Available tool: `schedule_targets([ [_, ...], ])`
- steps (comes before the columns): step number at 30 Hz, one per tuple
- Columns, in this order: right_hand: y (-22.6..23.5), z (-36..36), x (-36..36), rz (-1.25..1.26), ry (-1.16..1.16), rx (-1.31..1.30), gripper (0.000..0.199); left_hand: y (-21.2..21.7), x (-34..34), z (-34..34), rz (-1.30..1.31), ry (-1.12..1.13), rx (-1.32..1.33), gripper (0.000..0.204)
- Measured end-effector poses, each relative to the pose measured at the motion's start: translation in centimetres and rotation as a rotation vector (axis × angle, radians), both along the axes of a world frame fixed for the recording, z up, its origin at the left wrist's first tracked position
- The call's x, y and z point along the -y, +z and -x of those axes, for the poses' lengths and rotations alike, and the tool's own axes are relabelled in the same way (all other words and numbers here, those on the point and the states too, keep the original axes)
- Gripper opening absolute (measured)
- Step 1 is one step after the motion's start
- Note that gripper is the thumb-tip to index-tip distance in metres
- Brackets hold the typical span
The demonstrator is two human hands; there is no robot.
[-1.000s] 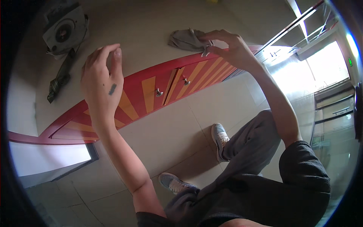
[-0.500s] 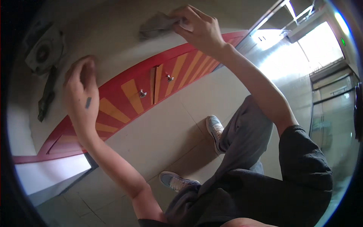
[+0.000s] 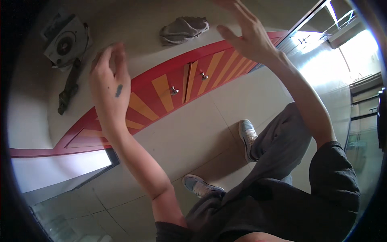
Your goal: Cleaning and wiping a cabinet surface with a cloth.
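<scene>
A crumpled grey cloth [image 3: 183,31] lies on the pale countertop [image 3: 141,54], close to its red front edge. To the right of the cloth, my right hand [image 3: 250,38] is over the counter with thumb and fingers spread and nothing in it. Its fingertips blur at the top of the picture. My left hand [image 3: 111,80] hovers near the counter's edge on the left side, loosely bent, with a gap between thumb and fingers. Nothing shows in that hand, and a dark mark is on its back.
A white device with a round dark centre [image 3: 64,43] stands at the far left, a dark green strap [image 3: 69,88] beside it. Below the counter are red cabinet doors [image 3: 161,90] with orange stripes and protruding metal knobs [image 3: 174,90]. My feet stand on the tiled floor [image 3: 185,133].
My right hand has let go of the grey cloth, which now lies on the counter, and has moved right with its fingers opened. My left hand stays loosely bent as the view shifts left.
</scene>
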State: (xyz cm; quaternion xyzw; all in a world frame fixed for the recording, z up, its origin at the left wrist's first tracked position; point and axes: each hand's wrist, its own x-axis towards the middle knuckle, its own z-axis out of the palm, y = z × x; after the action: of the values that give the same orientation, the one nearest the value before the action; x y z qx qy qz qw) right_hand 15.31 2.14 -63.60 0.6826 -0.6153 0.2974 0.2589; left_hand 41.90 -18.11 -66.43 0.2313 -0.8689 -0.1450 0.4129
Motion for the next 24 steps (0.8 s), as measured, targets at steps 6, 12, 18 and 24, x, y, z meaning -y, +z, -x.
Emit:
schedule_targets([
  [6, -0.8, -1.3, -0.3, -0.087, -0.052, 0.063, 0.039, 5.4, -4.5, 6.4, -0.008, -0.245, -0.010, 0.030],
  [12, -3.0, 0.8, -2.0, -0.025, -0.354, 0.398, 0.035, 0.2, -6.5, 19.9, 0.074, -0.028, 0.062, 0.035],
  [18, -3.9, 3.2, -2.6, 0.061, -0.226, 0.496, 0.034, -2.1, -5.5, 20.9, -0.133, -0.047, 0.452, 0.074],
  [24, -4.1, -0.8, -0.1, -0.051, -0.185, 0.167, 0.038, -5.5, -5.7, 21.6, 0.029, 0.280, 0.395, 0.061],
])
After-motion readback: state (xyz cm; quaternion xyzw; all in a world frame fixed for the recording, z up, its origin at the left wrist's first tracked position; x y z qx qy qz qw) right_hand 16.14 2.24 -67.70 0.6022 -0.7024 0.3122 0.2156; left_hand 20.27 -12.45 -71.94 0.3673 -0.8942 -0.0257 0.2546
